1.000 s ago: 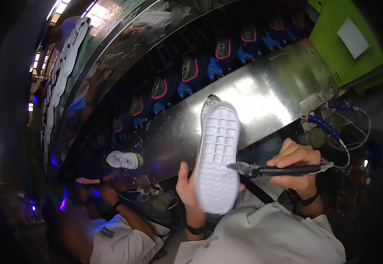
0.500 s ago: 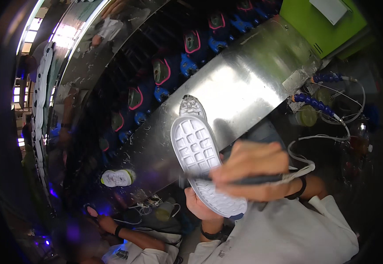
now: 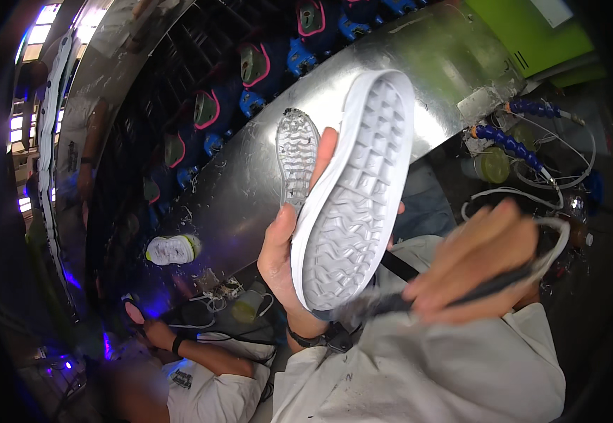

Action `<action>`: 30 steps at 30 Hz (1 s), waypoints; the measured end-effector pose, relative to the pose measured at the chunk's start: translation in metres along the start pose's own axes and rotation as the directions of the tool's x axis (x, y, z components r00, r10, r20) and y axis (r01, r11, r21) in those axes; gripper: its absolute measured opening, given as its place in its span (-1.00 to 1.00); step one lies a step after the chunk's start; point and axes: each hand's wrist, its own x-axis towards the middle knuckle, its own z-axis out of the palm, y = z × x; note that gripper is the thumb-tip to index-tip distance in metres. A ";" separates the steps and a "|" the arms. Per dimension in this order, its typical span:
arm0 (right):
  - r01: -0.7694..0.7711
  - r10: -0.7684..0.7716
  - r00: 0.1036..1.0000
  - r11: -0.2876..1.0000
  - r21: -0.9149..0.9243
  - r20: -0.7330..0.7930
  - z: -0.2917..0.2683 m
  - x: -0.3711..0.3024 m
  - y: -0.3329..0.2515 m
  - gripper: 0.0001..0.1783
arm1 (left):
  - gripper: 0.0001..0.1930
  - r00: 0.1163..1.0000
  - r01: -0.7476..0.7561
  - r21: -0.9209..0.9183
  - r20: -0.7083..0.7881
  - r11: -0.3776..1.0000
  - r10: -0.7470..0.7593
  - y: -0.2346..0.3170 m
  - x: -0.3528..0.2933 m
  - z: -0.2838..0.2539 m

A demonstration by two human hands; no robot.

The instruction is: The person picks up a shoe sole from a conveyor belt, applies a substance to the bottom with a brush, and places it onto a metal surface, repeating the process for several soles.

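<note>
My left hand (image 3: 278, 250) grips a white shoe sole (image 3: 356, 190) from behind, its patterned side of square and wavy hollows facing up and its toe tilted away from me. In my right hand (image 3: 486, 261), smeared by motion, is a dark-handled brush (image 3: 391, 304) with a pale tube running from its rear. The blurred brush tip is close to the sole's near end; I cannot tell if it touches. Beyond my left fingers, a grey sole-shaped piece (image 3: 297, 151) with wavy ridges lies on the metal bench (image 3: 250, 169).
A white sole with a yellow-green edge (image 3: 171, 249) lies on the bench at left. Dark shoe uppers with pink trim (image 3: 255, 63) stand in rows beyond. Blue coiled hoses (image 3: 507, 144) and a cup (image 3: 493, 166) are at right. A co-worker's arm (image 3: 211, 356) is lower left.
The white sole has come up closer and turned more upright. My right hand and the brush have moved right and down, from the sole's middle to beside its near end.
</note>
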 end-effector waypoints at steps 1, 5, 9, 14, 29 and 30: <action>-0.021 0.004 0.991 0.991 -0.132 -0.131 -0.014 -0.006 -0.015 -0.68 | -0.05 0.993 0.070 0.042 -0.099 0.997 -0.066 -0.005 0.006 0.020; -0.138 0.137 0.990 0.975 -0.174 -0.016 0.036 -0.021 -0.014 -0.68 | 0.11 0.986 0.109 0.216 -0.148 0.970 -0.078 0.003 -0.013 0.022; -0.137 0.134 0.985 0.991 -0.016 -0.110 0.073 -0.005 -0.025 -0.74 | 0.12 0.995 0.098 0.032 -0.028 0.995 -0.097 -0.003 -0.018 0.007; -0.114 0.124 0.988 0.988 0.106 -0.093 0.063 0.008 -0.015 -0.69 | 0.14 0.984 0.093 -0.224 0.168 0.970 -0.056 -0.002 -0.026 -0.019; -0.013 0.017 0.983 1.000 0.025 -0.180 0.015 0.029 0.016 -0.85 | -0.19 0.898 -0.387 -0.170 -0.293 0.906 0.328 -0.010 -0.002 0.029; -0.254 0.301 0.856 0.953 0.167 -0.420 -0.003 0.036 0.012 -0.82 | -0.19 0.942 -0.316 -0.030 -0.129 0.948 0.310 -0.008 -0.003 0.031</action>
